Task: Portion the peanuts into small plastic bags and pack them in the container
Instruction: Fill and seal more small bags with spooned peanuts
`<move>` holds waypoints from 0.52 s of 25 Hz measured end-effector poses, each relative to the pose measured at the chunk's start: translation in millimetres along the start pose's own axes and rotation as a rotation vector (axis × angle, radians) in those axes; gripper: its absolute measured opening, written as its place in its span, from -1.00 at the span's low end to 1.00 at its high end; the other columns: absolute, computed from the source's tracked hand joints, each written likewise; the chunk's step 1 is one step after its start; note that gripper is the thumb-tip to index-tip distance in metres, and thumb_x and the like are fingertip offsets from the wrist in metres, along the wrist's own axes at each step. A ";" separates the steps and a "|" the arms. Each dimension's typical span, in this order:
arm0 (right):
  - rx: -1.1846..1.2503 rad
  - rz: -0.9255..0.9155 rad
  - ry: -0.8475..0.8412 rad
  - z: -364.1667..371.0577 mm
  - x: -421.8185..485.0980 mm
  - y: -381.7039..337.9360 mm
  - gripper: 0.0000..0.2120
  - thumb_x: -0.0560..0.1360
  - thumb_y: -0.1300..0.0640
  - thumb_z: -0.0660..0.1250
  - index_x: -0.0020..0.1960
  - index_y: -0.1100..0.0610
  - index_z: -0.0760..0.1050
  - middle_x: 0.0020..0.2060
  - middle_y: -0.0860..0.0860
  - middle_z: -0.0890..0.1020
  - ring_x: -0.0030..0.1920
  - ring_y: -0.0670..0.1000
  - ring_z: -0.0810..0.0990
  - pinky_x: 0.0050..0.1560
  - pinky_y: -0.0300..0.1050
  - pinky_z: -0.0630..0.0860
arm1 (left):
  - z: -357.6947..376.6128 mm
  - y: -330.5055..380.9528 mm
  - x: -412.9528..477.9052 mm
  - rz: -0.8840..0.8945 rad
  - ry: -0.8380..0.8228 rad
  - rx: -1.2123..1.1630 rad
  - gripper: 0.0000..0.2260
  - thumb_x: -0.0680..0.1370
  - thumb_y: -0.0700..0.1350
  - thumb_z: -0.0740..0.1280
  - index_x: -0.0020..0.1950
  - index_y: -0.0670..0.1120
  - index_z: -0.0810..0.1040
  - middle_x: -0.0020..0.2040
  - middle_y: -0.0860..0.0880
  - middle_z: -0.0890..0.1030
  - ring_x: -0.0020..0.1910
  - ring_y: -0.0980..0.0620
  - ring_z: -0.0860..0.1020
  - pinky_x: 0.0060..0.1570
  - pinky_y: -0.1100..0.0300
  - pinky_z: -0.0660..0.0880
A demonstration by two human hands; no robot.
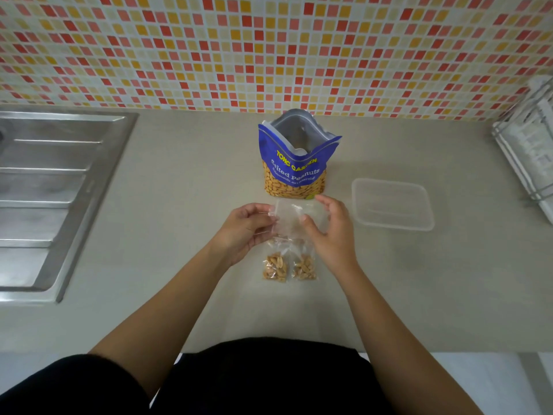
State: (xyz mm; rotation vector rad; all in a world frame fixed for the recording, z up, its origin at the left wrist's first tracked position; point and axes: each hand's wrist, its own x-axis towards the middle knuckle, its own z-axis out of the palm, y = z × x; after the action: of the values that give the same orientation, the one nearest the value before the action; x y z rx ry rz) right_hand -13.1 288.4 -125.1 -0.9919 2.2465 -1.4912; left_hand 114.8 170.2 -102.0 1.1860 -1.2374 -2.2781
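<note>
Broadly, the beige counter [299,310] carries everything, with a steel sink drainboard [54,190] off to the person's left and a wire rack [526,163] at the far right edge, both well clear of the work. At the back centre stands the blue peanut pouch [294,163], upright with its mouth gaping open, and to its right, apart from it, lies the clear plastic container [392,203], which looks empty. Just in front of the pouch both hands hold an empty small plastic bag [291,218] above the counter: the left hand [245,229] pinches its left edge between thumb and fingertips, while the right hand [332,232] has its thumb on the film and its fingers loosely curved behind the right side. Nearest the person, two filled bags of peanuts [288,266] lie side by side, touching, just below the hands. The step in hand looks like opening the third bag, so roughly two portions are done and none packed. To do it well, rub the two layers apart at the mouth instead of pulling, since thin film clings and tears; keep the left pinch on one layer only so the mouth can gape; then bring the bag close under the pouch lip before tipping, because loose nuts would scatter and roll on the smooth counter
</note>
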 end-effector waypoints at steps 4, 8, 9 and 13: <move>0.085 -0.021 -0.037 3.9 -3.1 -19.2 -0.83 0.49 0.23 0.32 0.02 0.01 0.54 -0.15 -0.08 0.61 -0.14 -0.14 0.58 -0.03 -0.26 0.51 | 6.1 -4.8 -4.0 0.106 0.001 0.128 -0.85 0.48 -0.36 0.35 -0.09 -0.12 0.54 -0.22 -0.06 0.59 -0.22 0.04 0.59 -0.18 0.24 0.58; 0.306 0.201 -0.132 9.1 0.9 -26.6 -0.79 0.52 0.23 0.31 -0.10 -0.09 0.55 -0.18 -0.04 0.68 -0.13 -0.08 0.67 -0.01 -0.14 0.58 | 13.7 -2.4 -5.3 0.144 -0.057 0.151 -0.87 0.49 -0.34 0.34 -0.06 -0.14 0.58 -0.22 -0.04 0.65 -0.21 0.11 0.62 -0.05 0.20 0.58; 0.364 0.243 -0.133 9.0 2.3 -26.0 -0.78 0.52 0.26 0.29 -0.10 -0.07 0.55 -0.18 -0.01 0.68 -0.13 -0.09 0.68 -0.02 -0.16 0.58 | 14.0 -2.1 -5.0 0.135 -0.062 0.144 -0.87 0.49 -0.33 0.34 -0.05 -0.14 0.59 -0.19 -0.06 0.65 -0.18 0.09 0.61 -0.02 0.18 0.57; 0.578 0.395 -0.163 5.7 6.2 -25.1 -0.83 0.55 0.31 0.23 -0.03 0.08 0.54 -0.17 0.05 0.65 -0.17 -0.13 0.67 -0.12 -0.30 0.55 | 13.5 -3.5 -3.7 0.106 -0.099 0.104 -0.85 0.54 -0.31 0.27 0.02 -0.16 0.60 -0.12 -0.13 0.61 -0.13 0.04 0.56 0.05 0.16 0.55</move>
State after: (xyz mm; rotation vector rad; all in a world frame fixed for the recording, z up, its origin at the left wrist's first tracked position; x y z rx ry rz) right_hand -4.6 274.4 -104.4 -0.4426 1.6195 -1.6511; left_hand 107.0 182.0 -98.9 1.0261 -1.4350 -2.2428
